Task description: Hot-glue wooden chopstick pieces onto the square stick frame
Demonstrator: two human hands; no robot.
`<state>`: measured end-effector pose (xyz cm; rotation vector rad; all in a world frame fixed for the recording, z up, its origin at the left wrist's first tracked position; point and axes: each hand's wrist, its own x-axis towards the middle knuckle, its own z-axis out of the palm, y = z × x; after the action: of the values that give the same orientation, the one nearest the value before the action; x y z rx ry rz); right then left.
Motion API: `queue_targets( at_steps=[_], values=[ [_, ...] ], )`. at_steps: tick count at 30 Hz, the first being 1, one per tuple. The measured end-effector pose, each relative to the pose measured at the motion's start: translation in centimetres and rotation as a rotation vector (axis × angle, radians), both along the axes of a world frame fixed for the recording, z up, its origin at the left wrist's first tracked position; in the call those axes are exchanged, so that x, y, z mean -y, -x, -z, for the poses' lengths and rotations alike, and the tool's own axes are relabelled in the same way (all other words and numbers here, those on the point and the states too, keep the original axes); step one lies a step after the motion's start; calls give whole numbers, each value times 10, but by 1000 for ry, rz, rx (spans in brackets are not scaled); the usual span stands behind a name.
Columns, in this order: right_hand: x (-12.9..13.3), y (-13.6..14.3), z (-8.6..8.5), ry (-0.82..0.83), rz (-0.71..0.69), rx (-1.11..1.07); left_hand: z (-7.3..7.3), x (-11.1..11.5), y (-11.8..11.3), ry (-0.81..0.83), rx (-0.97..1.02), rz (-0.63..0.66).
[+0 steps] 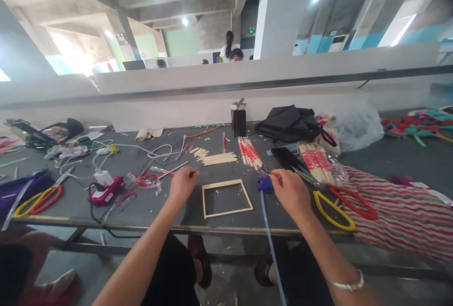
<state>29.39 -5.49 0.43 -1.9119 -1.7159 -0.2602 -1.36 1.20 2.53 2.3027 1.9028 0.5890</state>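
A small rectangular frame of wooden sticks [226,183] lies flat near the table's front edge, between my hands. My left hand [184,184] is closed in a pinch to the left of it; whatever its fingertips hold is too small to make out. To the right of the frame is a blue glue gun [264,184], with a long pale-blue glue stick [268,230] running from it past the table edge. My right hand [290,192] is beside the glue gun, thumb and fingers pinched together near its top. What they pinch is hidden.
Loose wooden sticks [219,158] and red-wrapped stick bundles [249,153] lie behind the frame. Large scissors [334,209] are right of my right hand, by a striped cloth [385,207]. Left are white cables [155,150], a magenta box [106,192] and other scissors [44,201].
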Motion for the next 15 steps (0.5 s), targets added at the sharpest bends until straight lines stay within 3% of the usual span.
queue_targets(
  at_steps=[3,8,11,15],
  values=[
    [-7,-8,7,-10,-40,-58,-6,-30,-22,-10,-91,113],
    [-13,-23,10,42,-70,-87,0,-79,-62,101,-285,238],
    [-9,-30,9,76,-72,-85,4,-94,-77,167,-380,252],
    [-5,-28,7,111,-76,-88,3,-97,-94,215,-443,288]
  ],
)
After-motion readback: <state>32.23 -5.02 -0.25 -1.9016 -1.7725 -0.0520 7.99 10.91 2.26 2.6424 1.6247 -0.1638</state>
